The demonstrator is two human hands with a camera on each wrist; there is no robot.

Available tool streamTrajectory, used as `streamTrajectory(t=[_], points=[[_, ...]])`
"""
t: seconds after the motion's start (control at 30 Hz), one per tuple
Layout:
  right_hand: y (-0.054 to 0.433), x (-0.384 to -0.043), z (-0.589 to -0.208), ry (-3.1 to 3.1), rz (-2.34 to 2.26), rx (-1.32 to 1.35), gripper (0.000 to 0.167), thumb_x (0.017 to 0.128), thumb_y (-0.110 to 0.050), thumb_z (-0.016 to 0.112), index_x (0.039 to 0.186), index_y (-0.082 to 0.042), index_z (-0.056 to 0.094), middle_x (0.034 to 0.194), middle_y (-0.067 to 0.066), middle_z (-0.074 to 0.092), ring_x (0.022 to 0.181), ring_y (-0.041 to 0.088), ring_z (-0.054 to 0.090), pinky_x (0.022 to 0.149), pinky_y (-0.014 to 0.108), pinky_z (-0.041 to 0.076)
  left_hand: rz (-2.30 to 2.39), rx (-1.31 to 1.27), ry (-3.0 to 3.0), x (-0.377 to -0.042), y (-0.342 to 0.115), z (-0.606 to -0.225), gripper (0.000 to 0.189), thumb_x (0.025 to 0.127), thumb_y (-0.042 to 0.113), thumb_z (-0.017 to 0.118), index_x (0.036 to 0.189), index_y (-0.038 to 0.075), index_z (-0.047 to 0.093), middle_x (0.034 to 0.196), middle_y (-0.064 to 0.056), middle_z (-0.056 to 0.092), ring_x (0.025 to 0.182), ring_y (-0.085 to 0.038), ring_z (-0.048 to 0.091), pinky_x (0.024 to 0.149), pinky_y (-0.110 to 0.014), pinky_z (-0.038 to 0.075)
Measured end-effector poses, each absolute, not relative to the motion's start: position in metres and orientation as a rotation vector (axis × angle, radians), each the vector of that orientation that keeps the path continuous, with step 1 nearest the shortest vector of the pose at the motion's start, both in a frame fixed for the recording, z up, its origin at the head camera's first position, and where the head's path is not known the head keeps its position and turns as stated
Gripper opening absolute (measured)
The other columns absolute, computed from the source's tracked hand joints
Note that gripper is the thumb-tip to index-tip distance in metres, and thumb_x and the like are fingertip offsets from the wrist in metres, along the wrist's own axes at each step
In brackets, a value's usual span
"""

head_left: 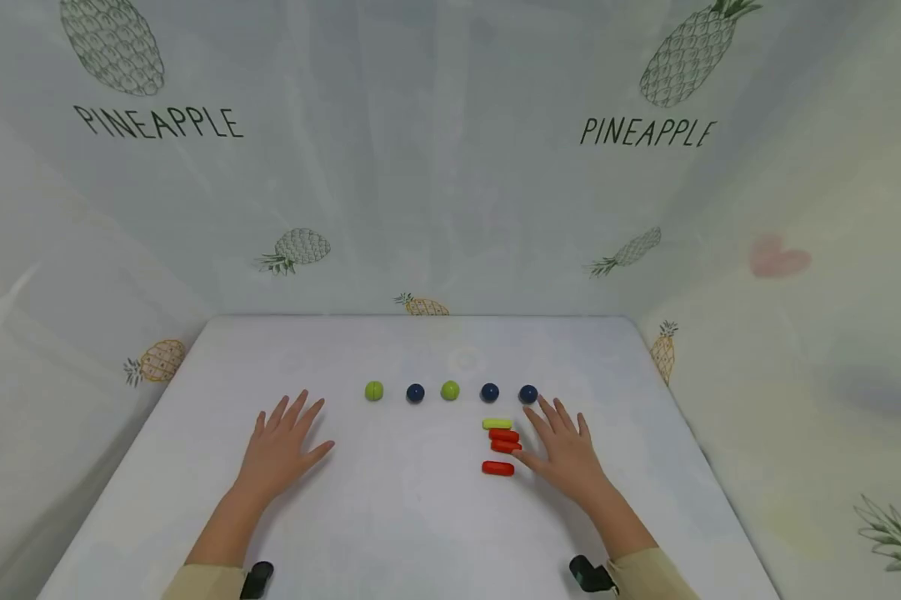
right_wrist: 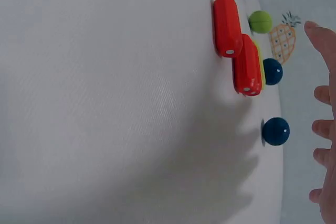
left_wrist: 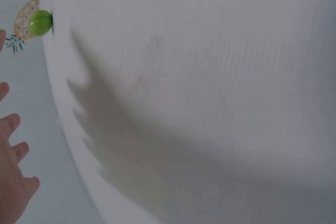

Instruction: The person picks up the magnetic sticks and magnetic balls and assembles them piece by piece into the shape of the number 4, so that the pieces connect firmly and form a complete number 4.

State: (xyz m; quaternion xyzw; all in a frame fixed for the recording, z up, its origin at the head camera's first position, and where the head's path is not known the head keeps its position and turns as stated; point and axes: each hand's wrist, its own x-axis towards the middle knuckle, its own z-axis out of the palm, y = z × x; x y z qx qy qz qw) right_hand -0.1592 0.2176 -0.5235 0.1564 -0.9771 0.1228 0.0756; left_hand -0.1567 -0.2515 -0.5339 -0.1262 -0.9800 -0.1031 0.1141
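Observation:
My left hand (head_left: 276, 454) hovers over the white table with its fingers spread, holding nothing. The nearest thing to it is a green ball (head_left: 374, 391), up and to the right. In the head view, my right hand (head_left: 566, 457) also has its fingers spread and holds nothing. Its thumb tip overlaps a red stick (head_left: 506, 447), while the index fingertip is close to a dark blue ball (head_left: 528, 394). Beside that thumb lie a yellow-green stick (head_left: 497, 423), another red stick (head_left: 504, 435) and, lower, a third red stick (right_wrist: 227, 24).
A second green ball (head_left: 450, 390) and two more dark blue balls, one left (head_left: 415, 393) and one right (head_left: 490, 392) of it, complete a row across the table (head_left: 390, 517). Pineapple-printed cloth (head_left: 420, 183) rises behind the table's far edge and along both sides.

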Motion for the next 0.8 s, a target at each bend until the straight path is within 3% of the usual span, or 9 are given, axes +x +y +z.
streamTrajectory(t=[0.43,0.63,0.8], points=[[0.193,-0.176,-0.517,-3.039,0.747,0.365,0.057,0.086,-0.034,0.073,0.135,-0.011,0.056,0.138,0.016,0.050,0.127,0.037,0.045,0.101,0.056,0.038,-0.326,-0.367,-2.896,-0.161,-0.242,-0.533,0.075,0.086,0.048,0.070,0.145,0.010,0.045,0.152,-0.020,0.033,0.138,-0.047,0.025,0.105,-0.069,0.017],[0.183,-0.192,-0.522,-3.075,0.908,0.223,0.050,0.085,-0.029,0.076,0.128,-0.010,0.062,0.134,0.018,0.052,0.124,0.038,0.046,0.099,0.055,0.041,-0.391,-0.378,-2.890,-0.171,-0.234,-0.529,0.075,0.087,0.050,0.067,0.146,0.010,0.044,0.153,-0.020,0.032,0.139,-0.046,0.023,0.106,-0.068,0.016],[0.177,-0.201,-0.528,-3.084,0.937,0.193,0.045,0.083,-0.028,0.078,0.123,-0.012,0.066,0.122,0.011,0.056,0.114,0.032,0.051,0.095,0.048,0.046,-0.417,-0.374,-2.916,-0.177,-0.227,-0.527,0.076,0.088,0.050,0.066,0.147,0.010,0.042,0.154,-0.020,0.030,0.140,-0.046,0.022,0.107,-0.067,0.016]])
